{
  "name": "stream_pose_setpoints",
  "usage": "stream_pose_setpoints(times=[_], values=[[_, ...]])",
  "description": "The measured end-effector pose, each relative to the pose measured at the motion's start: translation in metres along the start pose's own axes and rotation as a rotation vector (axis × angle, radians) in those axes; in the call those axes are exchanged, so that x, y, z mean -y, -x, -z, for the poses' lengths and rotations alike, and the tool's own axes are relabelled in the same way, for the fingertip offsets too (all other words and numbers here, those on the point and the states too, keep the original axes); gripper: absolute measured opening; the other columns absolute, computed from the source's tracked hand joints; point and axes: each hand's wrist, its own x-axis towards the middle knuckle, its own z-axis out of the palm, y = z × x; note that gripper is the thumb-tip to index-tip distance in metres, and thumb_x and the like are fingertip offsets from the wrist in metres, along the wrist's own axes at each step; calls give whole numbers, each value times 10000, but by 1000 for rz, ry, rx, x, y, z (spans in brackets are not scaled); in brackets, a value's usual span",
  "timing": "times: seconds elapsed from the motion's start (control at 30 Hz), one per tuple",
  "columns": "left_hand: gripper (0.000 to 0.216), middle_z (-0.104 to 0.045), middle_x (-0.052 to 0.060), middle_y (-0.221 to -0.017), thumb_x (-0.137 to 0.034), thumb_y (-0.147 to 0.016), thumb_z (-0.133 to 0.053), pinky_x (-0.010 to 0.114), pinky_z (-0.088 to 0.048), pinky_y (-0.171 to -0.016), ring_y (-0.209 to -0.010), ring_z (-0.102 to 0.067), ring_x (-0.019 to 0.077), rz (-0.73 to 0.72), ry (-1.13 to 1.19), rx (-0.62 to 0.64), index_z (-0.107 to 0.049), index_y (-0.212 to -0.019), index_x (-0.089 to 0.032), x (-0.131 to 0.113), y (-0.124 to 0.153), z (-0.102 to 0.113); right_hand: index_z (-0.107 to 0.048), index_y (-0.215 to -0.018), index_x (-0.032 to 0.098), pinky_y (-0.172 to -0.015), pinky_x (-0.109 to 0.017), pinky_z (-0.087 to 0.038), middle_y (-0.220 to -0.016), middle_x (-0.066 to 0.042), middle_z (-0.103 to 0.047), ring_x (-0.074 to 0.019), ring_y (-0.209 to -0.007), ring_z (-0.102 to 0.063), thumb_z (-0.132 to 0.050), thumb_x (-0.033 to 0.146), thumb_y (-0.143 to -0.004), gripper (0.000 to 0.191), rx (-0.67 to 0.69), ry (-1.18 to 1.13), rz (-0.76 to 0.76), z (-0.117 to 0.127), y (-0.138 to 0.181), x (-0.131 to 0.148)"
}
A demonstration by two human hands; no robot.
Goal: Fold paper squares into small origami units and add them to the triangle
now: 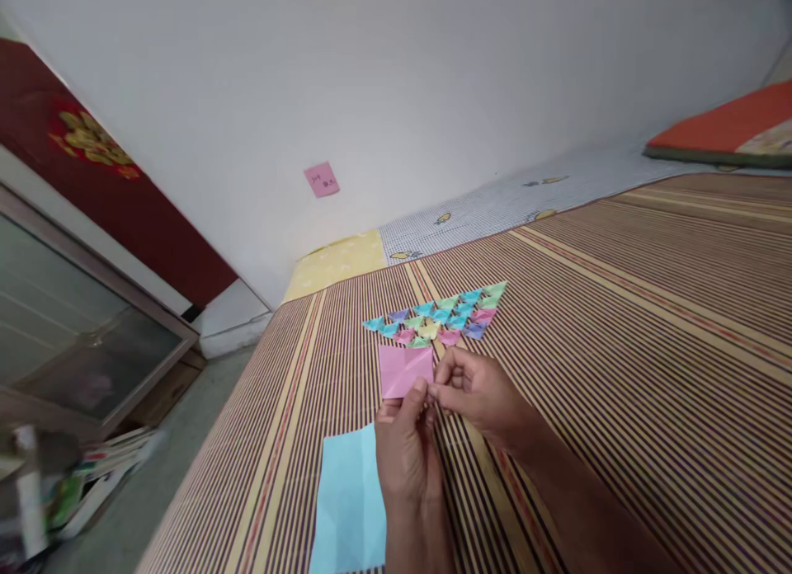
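A pink square of paper (401,369) with crease lines is held up over the striped mat. My left hand (407,442) grips its lower edge, thumb on top and fingers underneath. At the paper's lower right corner, my right hand (473,388) pinches with thumb and forefinger. Just beyond the paper, several small folded paper pieces (442,316) in blue, green, pink, yellow and purple lie in slanting rows. A creased light blue sheet (350,500) rests on the mat, partly hidden by my left forearm.
The striped mat (619,310) covers the bed up to a patterned cloth (483,207) along the white wall. A pink note (322,180) sticks to the wall. At far right lies an orange cushion (718,124). Papers (99,475) lie on the floor by a framed glass panel (80,326).
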Motion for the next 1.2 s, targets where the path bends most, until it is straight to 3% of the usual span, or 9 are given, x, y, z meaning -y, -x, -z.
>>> stream_pose_setpoints(times=[0.13, 0.23, 0.33, 0.5, 0.73, 1.0, 1.2], values=[[296, -716, 10, -654, -118, -499, -913, 241, -551, -669, -630, -676, 136, -5, -5, 23, -760, -750, -155, -2, 1, -2, -552, -785, 197, -533, -219, -476, -670, 50, -582, -115, -582, -574, -735, 160, -669, 219, -2, -22, -51, 1, -2, 2], [305, -760, 46, -732, -160, -543, -911, 274, -557, -707, -694, -705, 169, -15, -48, 52, -785, -821, -161, -3, 1, 0, -633, -856, 173, -657, -252, -508, -756, 11, -632, -137, -689, -603, -724, 185, -723, 162, 33, 31, 6, 3, -3, 7], [292, -780, 68, -793, -202, -581, -913, 248, -533, -675, -728, -707, 170, -14, -107, 62, -798, -846, -158, -2, 2, 2, -662, -803, 173, -720, -268, -508, -744, 5, -639, -150, -721, -609, -708, 228, -786, 74, 38, 59, 71, 5, -1, 11], [279, -777, 53, -775, -187, -570, -922, 259, -534, -728, -659, -663, 133, -41, -180, 82, -805, -820, -158, 0, 4, 1, -655, -687, 179, -719, -299, -532, -668, 1, -632, -185, -712, -621, -732, 314, -804, 195, -39, 93, 71, 3, 2, 14], [298, -789, 89, -876, -219, -615, -912, 323, -531, -862, -882, -723, 220, -30, -195, 151, -812, -890, -162, 0, 7, -3, -721, -745, 161, -751, -323, -533, -703, -16, -665, -207, -750, -643, -766, 359, -778, 206, -38, -12, 35, 1, 1, 18], [238, -738, 48, -738, -223, -608, -928, 206, -509, -660, -639, -613, 101, 6, -167, 159, -791, -775, -123, 0, 5, 2, -694, -712, 170, -685, -293, -503, -699, -11, -652, -192, -729, -613, -719, 355, -816, 213, -41, 46, 53, 3, 5, 25], [243, -741, 50, -715, -121, -539, -937, 211, -517, -651, -724, -691, 153, 111, -108, 97, -774, -719, -123, -2, 5, 0, -645, -658, 164, -621, -279, -428, -669, -6, -552, -162, -662, -495, -603, 357, -887, 303, -58, 201, 105, 6, 7, 29]])
